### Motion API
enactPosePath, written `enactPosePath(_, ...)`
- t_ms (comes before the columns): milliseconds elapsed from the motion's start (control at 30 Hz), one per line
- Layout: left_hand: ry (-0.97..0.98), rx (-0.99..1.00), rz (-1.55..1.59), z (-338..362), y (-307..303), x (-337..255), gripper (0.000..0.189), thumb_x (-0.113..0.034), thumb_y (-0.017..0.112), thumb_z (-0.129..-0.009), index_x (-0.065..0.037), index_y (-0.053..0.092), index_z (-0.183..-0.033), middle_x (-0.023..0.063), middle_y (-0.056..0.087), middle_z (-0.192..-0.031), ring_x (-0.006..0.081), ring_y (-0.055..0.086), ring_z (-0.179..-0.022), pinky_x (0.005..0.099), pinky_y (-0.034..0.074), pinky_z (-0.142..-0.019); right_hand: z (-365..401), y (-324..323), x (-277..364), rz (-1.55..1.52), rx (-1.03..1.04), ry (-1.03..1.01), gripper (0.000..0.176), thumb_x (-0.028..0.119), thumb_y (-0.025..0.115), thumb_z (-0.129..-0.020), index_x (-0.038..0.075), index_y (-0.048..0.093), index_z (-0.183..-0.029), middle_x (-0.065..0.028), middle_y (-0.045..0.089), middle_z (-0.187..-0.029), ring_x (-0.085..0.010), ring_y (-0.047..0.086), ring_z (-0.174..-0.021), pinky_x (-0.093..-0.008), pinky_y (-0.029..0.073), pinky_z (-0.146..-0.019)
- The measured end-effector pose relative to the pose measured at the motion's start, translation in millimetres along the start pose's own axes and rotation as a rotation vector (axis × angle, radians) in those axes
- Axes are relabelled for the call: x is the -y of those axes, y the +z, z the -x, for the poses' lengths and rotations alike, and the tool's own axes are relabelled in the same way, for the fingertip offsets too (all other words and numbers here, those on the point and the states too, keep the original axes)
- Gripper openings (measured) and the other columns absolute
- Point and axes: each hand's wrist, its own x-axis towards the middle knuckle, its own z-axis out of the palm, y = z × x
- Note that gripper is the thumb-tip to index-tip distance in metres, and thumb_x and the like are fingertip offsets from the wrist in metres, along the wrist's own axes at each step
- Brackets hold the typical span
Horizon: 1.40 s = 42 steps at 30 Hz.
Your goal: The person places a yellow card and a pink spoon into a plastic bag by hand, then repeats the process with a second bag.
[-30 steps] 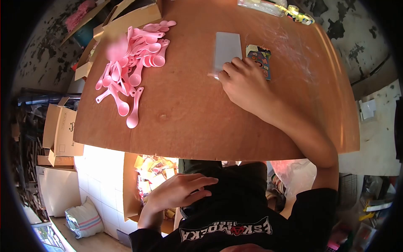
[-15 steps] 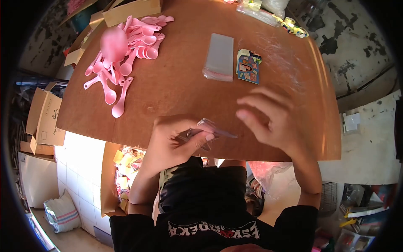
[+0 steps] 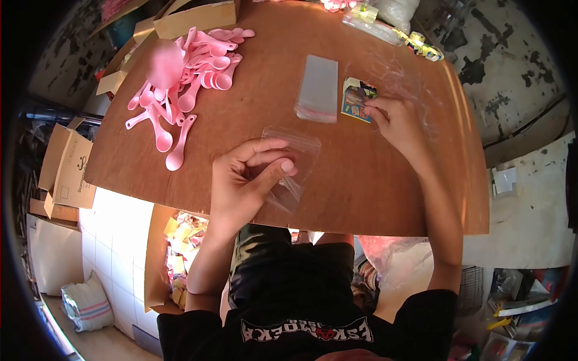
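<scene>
My left hand (image 3: 247,180) pinches a clear plastic bag (image 3: 295,165) between thumb and fingers, just above the brown table (image 3: 241,108). My right hand (image 3: 397,123) reaches to the small stack of colourful cards (image 3: 355,99), its fingertips resting on the top card at its right edge. A stack of clear bags (image 3: 319,87) lies just left of the cards. A heap of pink plastic spoons (image 3: 186,78) covers the table's far left part.
Packets of small items (image 3: 391,24) lie at the table's far edge. Cardboard boxes (image 3: 66,168) stand on the floor to the left, and an open box of yellow packets (image 3: 180,240) sits under the table's near edge. A cardboard box (image 3: 192,15) sits behind the spoons.
My left hand rose from my lap to the table, took one clear bag and now holds it open-faced. My right hand left the bag stack, drew back, then went out to the cards.
</scene>
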Motion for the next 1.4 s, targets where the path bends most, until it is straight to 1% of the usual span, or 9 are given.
enactPosePath(33, -0.016, -0.017, -0.028, -1, 0, 0, 0.029, 0.002, 0.069, -0.085, 0.006, 0.061, -0.113, 0.0134, 0.071, -0.097, 0.0112, 0.066, -0.085, 0.0229, 0.053, -0.075, -2, -7, 9, 0.002, -0.001, -0.004, 0.015, 0.009, 0.072, -0.078, 0.004, 0.071, -0.092, -0.0134, 0.069, -0.088, -0.0312, 0.065, -0.073, -0.0376, 0.052, -0.067)
enactPosePath(100, -0.030, -0.052, -0.056, -2, -1, 0, 0.031, 0.002, 0.069, -0.084, 0.006, 0.061, -0.114, 0.0134, 0.071, -0.097, 0.0105, 0.066, -0.086, 0.0227, 0.053, -0.076, 0, -27, 39, 0.132, -0.317, -0.082, 0.016, 0.007, 0.072, -0.080, 0.002, 0.071, -0.095, -0.0124, 0.070, -0.085, -0.0239, 0.067, -0.074, -0.0327, 0.052, -0.067)
enactPosePath(167, -0.063, -0.095, -0.034, -4, 0, -2, 0.034, 0.003, 0.070, -0.083, 0.007, 0.059, -0.115, 0.0169, 0.071, -0.095, 0.0154, 0.068, -0.085, 0.0271, 0.055, -0.078, 8, -38, 59, -0.345, -0.437, 0.061, 0.017, 0.005, 0.070, -0.084, -0.001, 0.069, -0.099, -0.0093, 0.071, -0.087, -0.0148, 0.067, -0.078, -0.0274, 0.052, -0.069)
enactPosePath(300, -0.095, -0.050, -0.044, -5, 1, -3, 0.038, 0.004, 0.070, -0.082, 0.007, 0.058, -0.118, 0.0171, 0.071, -0.097, 0.0147, 0.068, -0.087, 0.0265, 0.055, -0.079, 21, -50, 105, -0.688, -0.469, 0.119, 0.017, 0.004, 0.067, -0.088, -0.004, 0.067, -0.102, -0.0068, 0.069, -0.090, -0.0101, 0.064, -0.082, -0.0235, 0.052, -0.071)
enactPosePath(533, 0.021, 0.088, -0.001, -2, 6, -10, 0.032, 0.001, 0.070, -0.083, 0.007, 0.062, -0.113, 0.0128, 0.071, -0.100, 0.0117, 0.066, -0.089, 0.0239, 0.052, -0.080, 13, -34, 115, -0.708, -0.139, 0.073, 0.017, 0.004, 0.069, -0.086, -0.002, 0.068, -0.101, -0.0070, 0.070, -0.088, -0.0103, 0.066, -0.082, -0.0218, 0.051, -0.072)
enactPosePath(700, -0.099, 0.121, 0.055, 0, 3, -14, 0.032, -0.001, 0.070, -0.084, 0.007, 0.061, -0.114, 0.0094, 0.072, -0.094, 0.0097, 0.066, -0.086, 0.0219, 0.052, -0.077, 13, -28, 116, -0.616, -0.100, -0.043, 0.015, 0.002, 0.072, -0.082, -0.002, 0.069, -0.097, -0.0081, 0.071, -0.085, -0.0114, 0.067, -0.079, -0.0230, 0.052, -0.070)
enactPosePath(800, -0.045, 0.166, -0.001, -1, 3, -8, 0.034, -0.003, 0.067, -0.088, 0.006, 0.059, -0.120, 0.0071, 0.071, -0.099, 0.0061, 0.062, -0.087, 0.0216, 0.051, -0.075, 14, -35, 116, -0.541, -0.099, -0.063, 0.014, 0.002, 0.072, -0.081, -0.002, 0.069, -0.095, -0.0085, 0.071, -0.085, -0.0120, 0.068, -0.079, -0.0237, 0.053, -0.071)
enactPosePath(1067, -0.075, 0.159, -0.033, -1, 12, -5, 0.036, -0.002, 0.067, -0.087, 0.006, 0.057, -0.121, 0.0092, 0.071, -0.098, 0.0084, 0.065, -0.084, 0.0225, 0.052, -0.075, 17, -42, 119, -0.434, 0.018, -0.151, 0.012, 0.003, 0.071, -0.082, -0.001, 0.069, -0.093, -0.0090, 0.071, -0.084, -0.0118, 0.067, -0.075, -0.0245, 0.053, -0.070)
enactPosePath(1400, -0.076, 0.124, -0.026, 2, 13, -5, 0.053, 0.002, 0.067, -0.086, 0.003, 0.042, -0.133, 0.0120, 0.071, -0.097, 0.0113, 0.066, -0.088, 0.0244, 0.053, -0.076, 19, -43, 117, -0.550, -0.096, 0.008, 0.010, 0.003, 0.070, -0.084, -0.001, 0.069, -0.093, -0.0071, 0.071, -0.079, -0.0092, 0.067, -0.073, -0.0225, 0.051, -0.068)
